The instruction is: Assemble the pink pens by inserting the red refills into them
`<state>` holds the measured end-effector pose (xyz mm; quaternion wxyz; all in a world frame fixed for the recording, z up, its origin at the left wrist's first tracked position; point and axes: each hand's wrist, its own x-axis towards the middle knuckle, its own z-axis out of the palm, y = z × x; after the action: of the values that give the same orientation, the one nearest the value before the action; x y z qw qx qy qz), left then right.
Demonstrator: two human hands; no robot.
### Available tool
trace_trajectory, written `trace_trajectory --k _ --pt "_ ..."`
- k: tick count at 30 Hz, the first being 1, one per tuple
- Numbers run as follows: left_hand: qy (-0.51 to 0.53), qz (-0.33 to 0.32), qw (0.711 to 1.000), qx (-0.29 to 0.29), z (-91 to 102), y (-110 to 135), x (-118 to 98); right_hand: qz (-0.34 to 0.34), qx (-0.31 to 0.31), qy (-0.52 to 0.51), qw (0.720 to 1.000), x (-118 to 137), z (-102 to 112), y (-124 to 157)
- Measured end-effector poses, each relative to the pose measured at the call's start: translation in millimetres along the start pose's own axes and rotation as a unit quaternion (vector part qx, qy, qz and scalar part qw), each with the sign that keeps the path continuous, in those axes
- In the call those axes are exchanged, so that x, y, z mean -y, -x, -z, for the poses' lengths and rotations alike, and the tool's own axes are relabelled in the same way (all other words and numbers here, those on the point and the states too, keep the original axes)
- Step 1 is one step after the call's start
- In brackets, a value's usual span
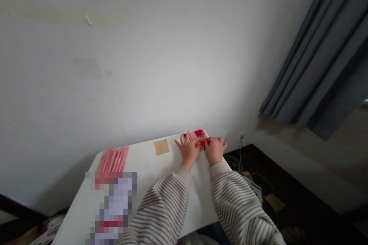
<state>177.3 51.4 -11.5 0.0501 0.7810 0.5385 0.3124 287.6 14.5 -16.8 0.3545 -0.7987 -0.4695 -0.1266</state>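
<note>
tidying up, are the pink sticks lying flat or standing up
Lying flat: the pink sticks rest side by side on the white table, none standing.
</note>
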Motion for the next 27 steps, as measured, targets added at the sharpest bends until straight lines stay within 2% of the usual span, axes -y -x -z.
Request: trace_trajectory --k 18,27 --pt "0.006 0.020 1.000 -0.003 -0.3 0.1 -1.1 -0.006 0.009 0.014 1.000 -2.3 -4.6 0.0" --pt "0.011 0.024 0.999 -0.022 0.6 1.1 7.2 -0.006 0.010 0.019 1.000 -0.3 -1.2 2.2"
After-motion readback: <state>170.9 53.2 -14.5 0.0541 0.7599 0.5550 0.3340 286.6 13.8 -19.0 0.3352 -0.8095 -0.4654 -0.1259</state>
